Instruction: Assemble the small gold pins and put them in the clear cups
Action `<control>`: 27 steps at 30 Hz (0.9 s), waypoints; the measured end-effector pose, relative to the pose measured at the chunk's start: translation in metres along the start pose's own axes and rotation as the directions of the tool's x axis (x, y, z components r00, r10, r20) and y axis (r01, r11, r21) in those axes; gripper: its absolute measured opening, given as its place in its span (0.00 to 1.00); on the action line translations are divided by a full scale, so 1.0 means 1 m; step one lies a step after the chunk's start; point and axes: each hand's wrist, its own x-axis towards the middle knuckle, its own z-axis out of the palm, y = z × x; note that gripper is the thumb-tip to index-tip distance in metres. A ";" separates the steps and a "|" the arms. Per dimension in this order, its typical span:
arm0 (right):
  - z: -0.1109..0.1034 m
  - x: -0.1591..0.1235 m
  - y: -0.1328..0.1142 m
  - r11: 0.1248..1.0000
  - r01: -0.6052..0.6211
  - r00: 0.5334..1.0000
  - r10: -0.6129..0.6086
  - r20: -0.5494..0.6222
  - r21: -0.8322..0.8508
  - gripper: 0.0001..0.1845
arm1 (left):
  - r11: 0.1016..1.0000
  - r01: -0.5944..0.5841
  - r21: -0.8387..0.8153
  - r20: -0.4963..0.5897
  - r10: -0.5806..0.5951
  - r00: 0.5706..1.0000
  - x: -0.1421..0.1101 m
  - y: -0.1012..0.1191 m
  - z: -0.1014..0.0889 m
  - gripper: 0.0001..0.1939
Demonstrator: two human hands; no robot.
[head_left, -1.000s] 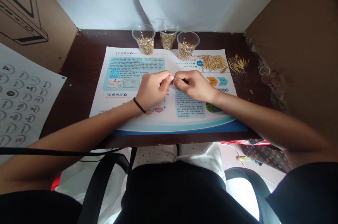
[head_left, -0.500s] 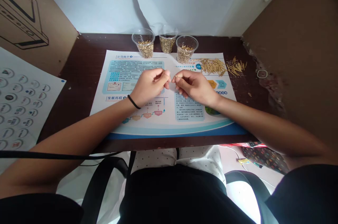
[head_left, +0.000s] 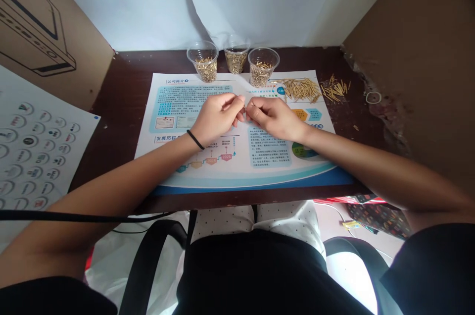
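Above the printed sheet [head_left: 208,179], my left hand [head_left: 220,116] is closed in a pinch; what lies in its fingertips is too small and covered to make out. Facing it, my right hand [head_left: 276,118] pinches a small gold-coloured metal pin [head_left: 244,107], of which only a speck shows between the two hands' fingertips. Behind the hands stand three clear plastic cups, a left cup [head_left: 205,68], a middle cup [head_left: 236,60] and a right cup [head_left: 261,70], each holding many short gold-coloured pieces. A pile of longer gold pins [head_left: 302,90] lies on the sheet's back right corner.
A smaller cluster of pins [head_left: 335,89] lies on the dark table [head_left: 122,92] beside the sheet. Farther right is a whitish ring [head_left: 373,97]. Cardboard [head_left: 33,18] stands at the left, with a logo-printed sheet [head_left: 37,156] below it. A black cable [head_left: 74,215] crosses my left arm.
My hands have come closer together, so their fingertips now nearly meet around the small pin. The view has shifted slightly. Cups and pin piles stay in place.
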 end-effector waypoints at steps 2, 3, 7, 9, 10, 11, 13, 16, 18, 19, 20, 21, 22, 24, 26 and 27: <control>-0.001 0.001 -0.001 1.000 0.020 1.000 -0.020 -0.001 -0.013 0.21 | 0.999 -0.024 0.036 0.007 0.024 1.000 0.002 0.000 0.002 0.17; -0.001 0.002 -0.001 1.000 0.017 1.000 -0.017 -0.015 -0.017 0.21 | 0.997 -0.039 0.062 0.005 0.039 0.999 0.004 -0.001 0.002 0.18; -0.002 0.005 0.005 0.999 -0.048 0.987 0.050 -0.152 0.013 0.21 | 0.984 -0.087 0.157 -0.035 0.094 0.995 0.017 -0.004 0.005 0.19; -0.002 0.010 0.010 0.996 -0.067 0.972 0.078 -0.219 0.056 0.21 | 0.980 -0.100 0.172 -0.059 0.112 0.992 0.024 -0.007 0.007 0.18; -0.003 0.013 0.013 0.995 -0.068 0.968 0.082 -0.238 0.067 0.20 | 0.980 -0.104 0.172 -0.065 0.117 0.991 0.028 -0.008 0.008 0.18; -0.003 0.016 0.016 0.996 -0.063 0.966 0.077 -0.247 0.063 0.20 | 0.980 -0.107 0.167 -0.070 0.120 0.990 0.032 -0.010 0.009 0.17; -0.005 0.021 0.021 0.999 -0.033 0.967 0.033 -0.252 0.002 0.21 | 0.984 -0.112 0.136 -0.069 0.122 0.990 0.038 -0.013 0.009 0.17; -0.005 0.026 0.028 0.995 0.021 0.963 -0.046 -0.264 -0.096 0.22 | 0.990 -0.130 0.051 -0.041 0.132 0.990 0.041 -0.016 0.009 0.17; -0.005 0.026 0.032 0.994 0.036 0.962 -0.062 -0.267 -0.104 0.22 | 0.991 -0.133 0.003 -0.025 0.133 0.991 0.041 -0.017 0.008 0.17; -0.004 0.025 0.034 0.995 0.038 0.962 -0.062 -0.266 -0.096 0.22 | 0.991 -0.131 -0.011 -0.024 0.130 0.991 0.040 -0.017 0.008 0.17; -0.004 0.024 0.035 0.995 0.040 0.962 -0.062 -0.265 -0.087 0.23 | 0.992 -0.128 -0.018 -0.025 0.127 0.992 0.039 -0.017 0.007 0.17; -0.004 0.023 0.036 0.996 0.044 0.963 -0.063 -0.264 -0.078 0.23 | 0.992 -0.125 -0.020 -0.026 0.124 0.992 0.038 -0.016 0.007 0.16; -0.004 0.023 0.037 0.996 0.048 0.963 -0.066 -0.262 -0.072 0.23 | 0.992 -0.123 -0.019 -0.025 0.123 0.992 0.038 -0.016 0.007 0.16; -0.004 0.022 0.038 0.996 0.060 0.964 -0.073 -0.255 -0.060 0.24 | 0.992 -0.123 -0.022 -0.017 0.123 0.992 0.038 -0.015 0.007 0.16; -0.004 0.023 0.038 0.996 0.068 0.967 -0.078 -0.242 -0.049 0.25 | 0.991 -0.126 -0.034 -0.011 0.126 0.992 0.038 -0.016 0.008 0.16; -0.004 0.023 0.038 0.997 0.071 0.967 -0.079 -0.240 -0.044 0.25 | 0.991 -0.129 -0.041 -0.013 0.128 0.992 0.038 -0.016 0.008 0.16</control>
